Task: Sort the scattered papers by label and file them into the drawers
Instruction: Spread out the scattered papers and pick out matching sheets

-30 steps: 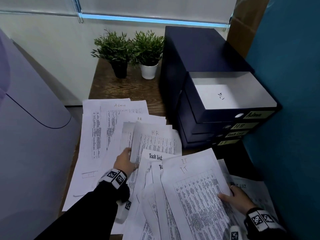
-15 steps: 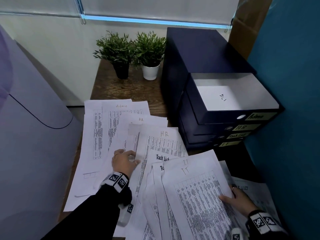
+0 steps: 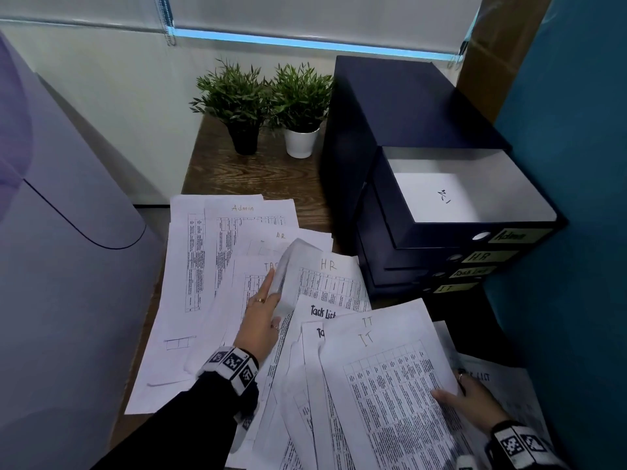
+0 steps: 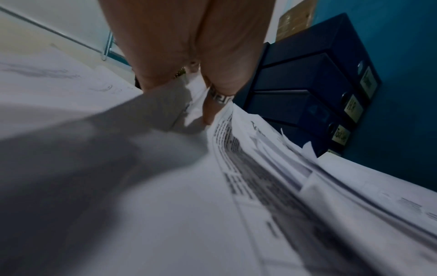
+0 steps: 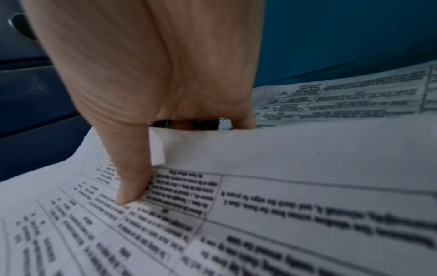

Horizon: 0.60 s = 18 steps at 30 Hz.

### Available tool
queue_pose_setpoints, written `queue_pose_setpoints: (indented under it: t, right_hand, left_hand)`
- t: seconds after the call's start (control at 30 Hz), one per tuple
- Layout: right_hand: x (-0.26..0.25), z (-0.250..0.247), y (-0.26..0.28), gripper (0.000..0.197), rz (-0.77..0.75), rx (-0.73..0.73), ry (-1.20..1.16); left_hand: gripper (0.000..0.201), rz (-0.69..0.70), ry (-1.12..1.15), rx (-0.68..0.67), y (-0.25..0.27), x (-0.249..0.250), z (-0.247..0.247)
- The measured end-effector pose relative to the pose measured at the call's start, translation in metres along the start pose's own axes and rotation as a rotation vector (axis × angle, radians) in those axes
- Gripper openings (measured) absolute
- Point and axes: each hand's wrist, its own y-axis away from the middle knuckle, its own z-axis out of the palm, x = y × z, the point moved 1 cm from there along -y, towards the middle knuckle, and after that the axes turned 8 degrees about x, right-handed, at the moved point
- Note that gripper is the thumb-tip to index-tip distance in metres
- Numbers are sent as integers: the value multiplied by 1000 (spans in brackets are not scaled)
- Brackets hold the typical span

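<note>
Printed sheets lie scattered on the wooden desk point(image 3: 264, 174), hand-labelled Admin point(image 3: 244, 225), HR point(image 3: 329, 276), Task List point(image 3: 319, 312) and IT point(image 3: 390, 368). My left hand point(image 3: 264, 310) reaches forward with straight fingers under the HR sheet's curled-up left edge. In the left wrist view the ringed thumb point(image 4: 217, 104) sits at that edge. My right hand point(image 3: 471, 401) grips the right edge of the IT sheets point(image 5: 260, 224), thumb point(image 5: 130, 177) on top, fingers beneath. The dark blue drawer unit point(image 3: 407, 113) stands at the right. Its top Admin drawer point(image 3: 475, 164) is pulled out with one white sheet point(image 3: 434, 198) inside.
Below the Admin drawer are shut drawers labelled HR point(image 3: 481, 256), Task List point(image 3: 470, 272) and IT point(image 3: 448, 288). Two potted plants point(image 3: 237, 103) point(image 3: 300, 106) stand at the desk's back. A teal wall point(image 3: 576, 198) bounds the right, a pale curved panel point(image 3: 51, 232) the left.
My left hand uncurled and pushed its fingers forward under the HR sheet, whose left edge rose. A sheet beneath it came into sight. The right hand stayed on the IT sheets.
</note>
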Motion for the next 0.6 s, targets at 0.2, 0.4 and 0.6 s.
queue_pose_setpoints:
  t: [0.2,0.4,0.6]
  right_hand:
    - [-1,-1,2,28,17,-6,21]
    - [-2,-1,5,35,21,-12,31]
    - [-2,0,5,42,23,-2,50]
  left_hand:
    - [70,-136,-340,-128,-2,-3,1]
    - [53,-167,-553,-189,-5,-11,3]
    - [61,-113,-315,-64,-8,-10,-3]
